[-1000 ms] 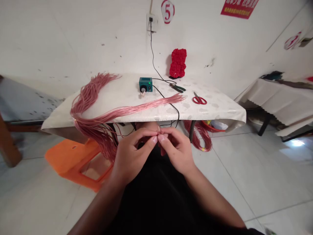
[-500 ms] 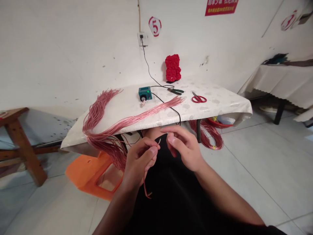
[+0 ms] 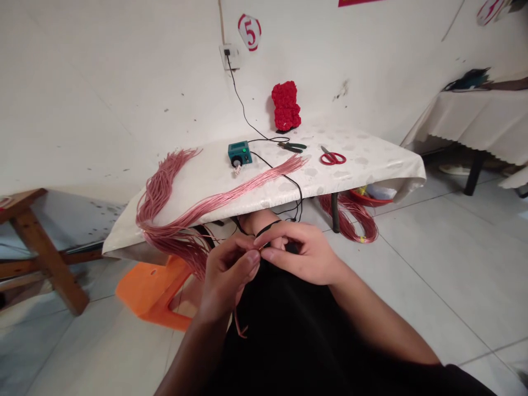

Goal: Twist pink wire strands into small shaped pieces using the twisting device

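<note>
A person's two bare hands meet over a dark lap, just in front of a small table. The left hand (image 3: pixel 226 272) pinches a short length of pink wire (image 3: pixel 239 324) between thumb and forefinger; the wire's loose end curls down below the hand against the dark cloth. The right hand (image 3: pixel 303 256) pinches the top end of that same wire, its fingertips (image 3: pixel 264 254) touching those of the left hand.

The table (image 3: pixel 371 165) wears a white cloth. A long bundle of pink wires (image 3: pixel 231 198) lies across it, fanning out at the right and spilling over the left edge toward an orange plastic stool (image 3: pixel 152 291) on the tiled floor. Near the table's back stand a small teal box (image 3: pixel 239 154) with a green light and a black cord to a wall socket, green-handled pliers (image 3: pixel 292 147), red scissors (image 3: pixel 333 158) and a red bear-shaped figure (image 3: pixel 285 106). A wooden bench (image 3: pixel 37 247) stands at far left.
</note>
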A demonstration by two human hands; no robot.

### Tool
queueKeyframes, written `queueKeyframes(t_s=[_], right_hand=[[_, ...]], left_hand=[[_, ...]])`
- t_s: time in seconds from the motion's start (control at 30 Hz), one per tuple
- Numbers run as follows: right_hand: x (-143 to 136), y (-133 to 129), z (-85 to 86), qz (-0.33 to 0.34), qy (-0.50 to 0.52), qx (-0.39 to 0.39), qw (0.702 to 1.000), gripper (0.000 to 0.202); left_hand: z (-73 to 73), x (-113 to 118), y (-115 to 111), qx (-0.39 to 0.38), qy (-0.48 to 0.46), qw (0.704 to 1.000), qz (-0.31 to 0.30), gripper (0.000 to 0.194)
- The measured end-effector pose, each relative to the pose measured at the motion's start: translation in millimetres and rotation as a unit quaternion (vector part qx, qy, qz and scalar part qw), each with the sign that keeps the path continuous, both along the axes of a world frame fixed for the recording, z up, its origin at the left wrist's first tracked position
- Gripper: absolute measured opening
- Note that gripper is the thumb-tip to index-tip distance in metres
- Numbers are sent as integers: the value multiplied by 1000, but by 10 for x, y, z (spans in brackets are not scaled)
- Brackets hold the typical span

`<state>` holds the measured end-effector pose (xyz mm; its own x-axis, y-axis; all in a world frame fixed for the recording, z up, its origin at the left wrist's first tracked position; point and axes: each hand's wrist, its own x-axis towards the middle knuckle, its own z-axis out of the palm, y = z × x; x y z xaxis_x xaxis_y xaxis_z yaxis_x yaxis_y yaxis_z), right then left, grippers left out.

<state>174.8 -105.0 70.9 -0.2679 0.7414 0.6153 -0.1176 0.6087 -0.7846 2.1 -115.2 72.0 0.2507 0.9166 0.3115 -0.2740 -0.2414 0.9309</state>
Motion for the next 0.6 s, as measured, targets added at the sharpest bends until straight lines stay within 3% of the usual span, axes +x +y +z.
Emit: queueKeyframes(t_s=[0.6], right_hand=[[16, 11, -14, 2, 23, -47, 999, 8]], left_hand=[[-155, -14, 33, 69, 9, 997, -19, 6]])
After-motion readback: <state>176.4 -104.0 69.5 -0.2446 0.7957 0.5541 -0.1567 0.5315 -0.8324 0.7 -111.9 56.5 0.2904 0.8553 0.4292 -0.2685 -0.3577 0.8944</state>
